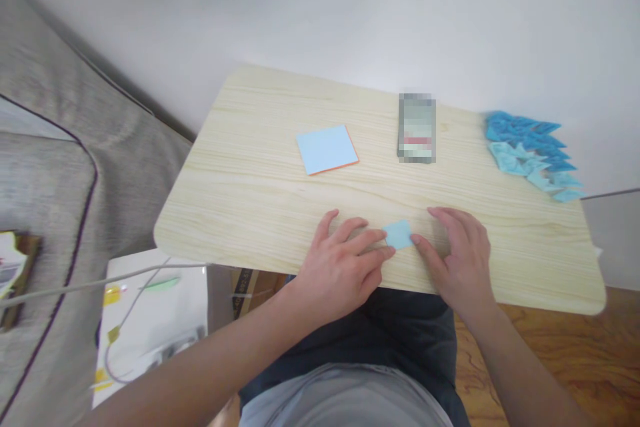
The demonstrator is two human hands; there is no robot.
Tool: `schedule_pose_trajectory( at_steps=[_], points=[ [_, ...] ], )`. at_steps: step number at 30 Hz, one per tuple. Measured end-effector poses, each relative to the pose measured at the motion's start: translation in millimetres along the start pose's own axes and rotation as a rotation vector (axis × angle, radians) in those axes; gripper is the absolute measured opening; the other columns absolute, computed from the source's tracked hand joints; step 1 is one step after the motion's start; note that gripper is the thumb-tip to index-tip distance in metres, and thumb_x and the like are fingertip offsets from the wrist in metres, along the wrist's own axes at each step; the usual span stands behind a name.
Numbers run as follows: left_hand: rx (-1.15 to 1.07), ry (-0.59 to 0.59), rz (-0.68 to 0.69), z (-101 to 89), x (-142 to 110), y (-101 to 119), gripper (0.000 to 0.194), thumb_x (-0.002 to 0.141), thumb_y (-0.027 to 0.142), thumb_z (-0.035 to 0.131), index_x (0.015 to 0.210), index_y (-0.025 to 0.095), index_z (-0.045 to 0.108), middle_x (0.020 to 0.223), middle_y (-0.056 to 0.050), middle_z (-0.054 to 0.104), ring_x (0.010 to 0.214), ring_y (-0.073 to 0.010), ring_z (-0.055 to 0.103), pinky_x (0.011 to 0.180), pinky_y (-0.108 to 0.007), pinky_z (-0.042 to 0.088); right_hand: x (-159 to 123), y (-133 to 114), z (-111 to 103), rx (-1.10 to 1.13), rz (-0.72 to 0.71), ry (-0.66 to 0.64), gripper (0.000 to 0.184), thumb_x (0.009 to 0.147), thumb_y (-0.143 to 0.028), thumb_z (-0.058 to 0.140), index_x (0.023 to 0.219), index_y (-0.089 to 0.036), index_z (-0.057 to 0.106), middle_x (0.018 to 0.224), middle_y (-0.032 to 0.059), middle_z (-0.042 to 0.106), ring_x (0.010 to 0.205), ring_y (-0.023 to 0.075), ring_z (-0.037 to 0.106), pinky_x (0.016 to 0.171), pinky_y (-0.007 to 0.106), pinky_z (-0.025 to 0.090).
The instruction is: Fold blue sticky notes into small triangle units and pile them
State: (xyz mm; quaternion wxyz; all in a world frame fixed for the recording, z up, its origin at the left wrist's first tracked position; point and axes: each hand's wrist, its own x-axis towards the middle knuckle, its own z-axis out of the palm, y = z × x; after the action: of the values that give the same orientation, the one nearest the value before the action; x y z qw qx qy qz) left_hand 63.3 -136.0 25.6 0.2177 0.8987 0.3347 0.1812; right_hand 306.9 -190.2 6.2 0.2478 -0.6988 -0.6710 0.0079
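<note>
A small light-blue folded paper (399,234) lies near the front edge of the light wooden table (260,187). My left hand (341,265) rests flat on the table at its left, fingers stretched out, fingertips touching the paper's left edge. My right hand (459,257) lies at its right, fingers spread, thumb tip touching the paper's right edge. Neither hand lifts it.
A light-blue paper pad (327,149) lies in the table's middle, a blurred phone-like object (417,127) behind it to the right. A pile of several folded blue paper pieces (531,152) sits at the far right corner. A grey sofa (55,167) stands left.
</note>
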Motion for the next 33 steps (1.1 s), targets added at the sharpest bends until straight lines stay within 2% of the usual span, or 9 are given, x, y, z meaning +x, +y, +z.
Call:
schedule_pose_trajectory(
  at_steps=[6, 10, 15, 19, 22, 26, 33],
  points=[
    [0.039, 0.034, 0.023, 2.1, -2, 2, 0.031, 0.097, 0.026, 0.06, 0.123, 0.036, 0.072, 0.135, 0.001, 0.068, 0.13, -0.0282, 0.053, 0.12, -0.06, 0.023, -3, -13, -1, 0.096, -0.03, 0.026, 0.038, 0.095, -0.031, 0.064, 0.133, -0.029, 0.058, 0.13, 0.0105, 0.064, 0.127, 0.0336, 0.054, 0.111, 0.06, 0.038],
    [0.032, 0.041, 0.022, 2.4, -1, 4, 0.029, 0.097, 0.025, 0.059, 0.12, 0.035, 0.073, 0.135, 0.0, 0.067, 0.13, -0.0275, 0.052, 0.119, -0.057, 0.025, -6, -19, 2, 0.13, -0.034, 0.0, 0.041, 0.094, -0.034, 0.065, 0.134, -0.028, 0.058, 0.13, 0.01, 0.064, 0.126, 0.0325, 0.055, 0.11, 0.058, 0.039],
    [0.025, 0.145, -0.12, 5.0, 9, 8, 0.033, 0.094, 0.026, 0.061, 0.126, 0.027, 0.069, 0.132, -0.006, 0.066, 0.125, -0.0271, 0.055, 0.112, -0.051, 0.036, -7, -16, 5, 0.126, -0.02, 0.002, 0.041, 0.094, -0.035, 0.064, 0.134, -0.028, 0.059, 0.131, 0.01, 0.065, 0.127, 0.0329, 0.053, 0.11, 0.057, 0.037],
    [0.039, 0.182, -0.192, 9.1, 16, 12, 0.036, 0.088, 0.033, 0.069, 0.122, 0.023, 0.068, 0.129, -0.008, 0.067, 0.124, -0.0295, 0.054, 0.111, -0.051, 0.036, -8, -17, 4, 0.167, -0.015, 0.016, 0.038, 0.097, -0.03, 0.058, 0.135, -0.026, 0.058, 0.132, 0.0098, 0.065, 0.129, 0.0308, 0.053, 0.112, 0.055, 0.037],
    [0.036, 0.179, -0.203, 11.5, 19, 16, 0.038, 0.087, 0.034, 0.071, 0.123, 0.023, 0.067, 0.129, -0.007, 0.066, 0.124, -0.0292, 0.054, 0.111, -0.051, 0.036, -10, -18, 3, 0.2, -0.015, 0.028, 0.044, 0.095, -0.029, 0.06, 0.139, -0.025, 0.055, 0.133, 0.0107, 0.064, 0.129, 0.0313, 0.053, 0.112, 0.056, 0.038],
    [0.007, 0.168, -0.16, 14.4, 20, 17, 0.034, 0.087, 0.028, 0.07, 0.121, 0.027, 0.068, 0.132, -0.005, 0.064, 0.126, -0.0267, 0.053, 0.111, -0.048, 0.037, -13, -16, 4, 0.282, -0.023, 0.085, 0.048, 0.089, -0.023, 0.066, 0.136, -0.026, 0.056, 0.128, 0.0096, 0.065, 0.123, 0.0308, 0.056, 0.109, 0.056, 0.043],
    [-0.04, 0.128, 0.027, 19.7, 20, 14, 0.03, 0.089, 0.016, 0.062, 0.112, 0.031, 0.074, 0.135, -0.001, 0.065, 0.129, -0.0251, 0.052, 0.111, -0.046, 0.038, -18, -11, 3, 0.407, -0.062, 0.096, 0.025, 0.087, -0.011, 0.066, 0.105, -0.028, 0.068, 0.102, 0.0043, 0.069, 0.102, 0.0256, 0.062, 0.094, 0.048, 0.052]
  ],
)
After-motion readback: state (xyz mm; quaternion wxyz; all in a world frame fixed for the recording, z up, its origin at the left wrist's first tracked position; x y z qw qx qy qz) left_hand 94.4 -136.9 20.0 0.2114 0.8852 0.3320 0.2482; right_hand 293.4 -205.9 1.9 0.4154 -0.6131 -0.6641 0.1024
